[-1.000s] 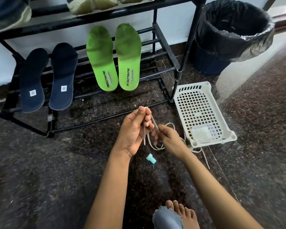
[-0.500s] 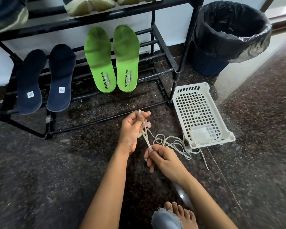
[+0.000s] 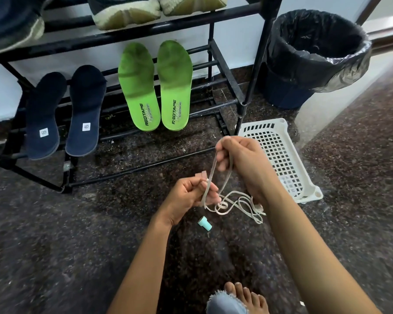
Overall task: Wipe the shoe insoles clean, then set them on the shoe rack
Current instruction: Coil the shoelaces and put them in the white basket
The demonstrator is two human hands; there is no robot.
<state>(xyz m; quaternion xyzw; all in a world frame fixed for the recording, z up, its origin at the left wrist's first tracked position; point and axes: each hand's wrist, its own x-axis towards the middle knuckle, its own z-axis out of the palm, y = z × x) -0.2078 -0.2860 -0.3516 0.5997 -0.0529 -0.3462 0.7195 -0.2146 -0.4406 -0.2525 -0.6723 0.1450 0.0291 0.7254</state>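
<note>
Four insoles lean on the shoe rack's lower bars: two navy insoles at its left end, two green insoles nearer its right post. In front, above the floor, the left hand and right hand each have fingers curled, pinching a white lace. It probably needs holding taut and looping evenly to avoid knots. One basket, one bin, one teal cap.
</note>
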